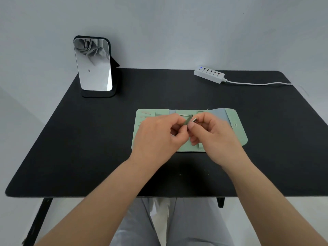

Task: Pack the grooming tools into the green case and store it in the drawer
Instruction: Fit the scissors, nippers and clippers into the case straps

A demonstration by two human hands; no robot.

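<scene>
The green case (237, 132) lies unfolded flat in the middle of the black table, its snap flap at the right. Several slim grooming tools (146, 113) sit in its slots at the left and along the top edge. Above the case, my left hand (158, 134) and my right hand (211, 134) meet and together pinch a small metal nail clipper (190, 120) between their fingertips. The hands hide the middle of the case. No drawer is in view.
A standing mirror (94, 66) on a black base is at the back left of the table (88, 139). A white power strip (209, 74) with its cable lies at the back right. My knees show below the table's front edge.
</scene>
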